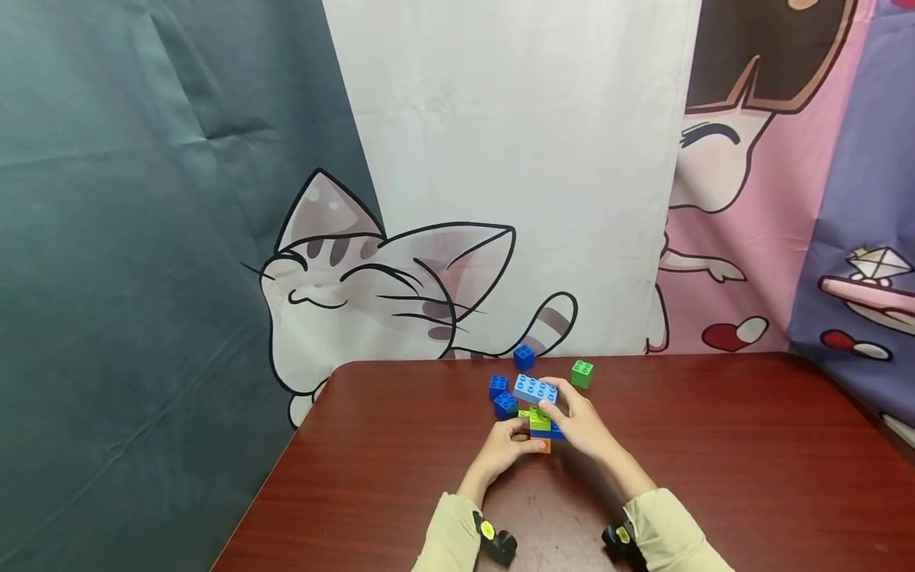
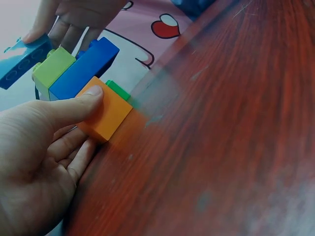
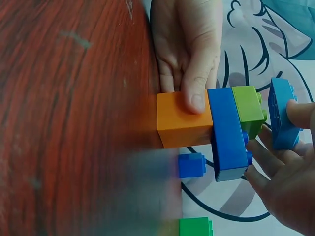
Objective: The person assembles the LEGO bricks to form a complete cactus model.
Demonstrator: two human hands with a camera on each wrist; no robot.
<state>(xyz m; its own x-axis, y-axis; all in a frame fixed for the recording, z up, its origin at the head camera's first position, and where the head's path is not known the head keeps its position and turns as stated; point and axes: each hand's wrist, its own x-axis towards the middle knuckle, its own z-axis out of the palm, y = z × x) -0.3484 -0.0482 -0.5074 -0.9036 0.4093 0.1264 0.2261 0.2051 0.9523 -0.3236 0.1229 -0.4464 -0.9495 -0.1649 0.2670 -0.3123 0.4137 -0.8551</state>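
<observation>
On the table stands a small stack of toy building bricks: an orange brick (image 2: 110,112) at the bottom, a long blue brick (image 3: 229,135) across it, and a lime green brick (image 3: 248,110) on top. My left hand (image 1: 498,454) grips the orange brick, its thumb pressed on one side. Just above the lime brick, my right hand (image 1: 582,425) pinches a light blue brick (image 1: 534,389) with studs along its top. A gap shows between the light blue brick and the lime one in the right wrist view.
Several dark blue bricks (image 1: 505,405) stand behind and left of the stack. A green brick (image 1: 582,373) sits near the table's back edge, to the right. The brown table (image 1: 750,453) ends at a printed cloth backdrop (image 1: 515,159).
</observation>
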